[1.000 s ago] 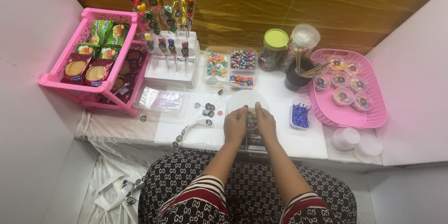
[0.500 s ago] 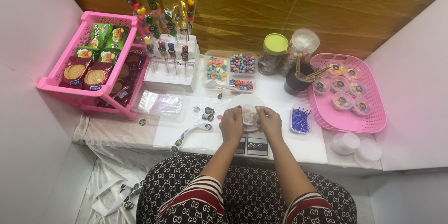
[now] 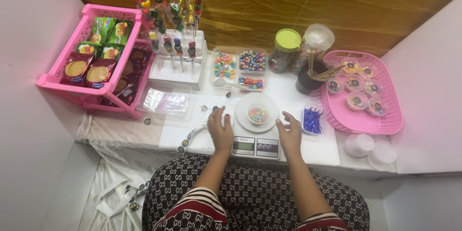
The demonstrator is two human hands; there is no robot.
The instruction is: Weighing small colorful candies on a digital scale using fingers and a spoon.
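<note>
Two open hands, our left hand (image 3: 220, 128) and our right hand (image 3: 290, 133), rest empty beside the white kitchen scale (image 3: 255, 132), so we should keep our fingers off it while the small cup of candies (image 3: 258, 114) sits on its round plate.

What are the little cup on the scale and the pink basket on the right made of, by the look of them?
The little cup looks like thin clear plastic: the coloured sweets show through its wall. The pink basket seems moulded plastic, matte, with a regular pierced lattice in its sides. The scale under the cup looks like white plastic, smooth with a slight sheen.
</note>
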